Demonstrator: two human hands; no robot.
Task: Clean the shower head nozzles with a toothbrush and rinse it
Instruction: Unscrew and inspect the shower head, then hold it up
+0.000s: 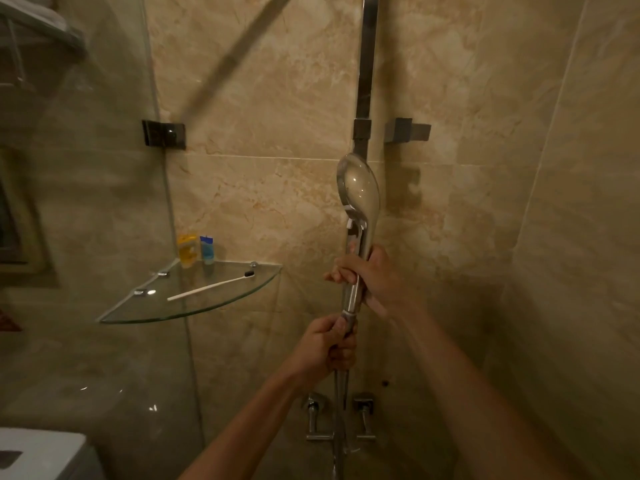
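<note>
Shower head: chrome oval, both hands gripping handle.

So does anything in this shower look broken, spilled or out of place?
Nothing stands out. The shower head is off its bracket only because both hands hold it: the right hand on the handle, the left hand at the hose joint. The toothbrush lies flat on the glass shelf beside two small upright bottles.

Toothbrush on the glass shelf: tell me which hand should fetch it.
Left hand. It is nearer the toothbrush, and the right hand already grips the shower head by its handle.
</note>
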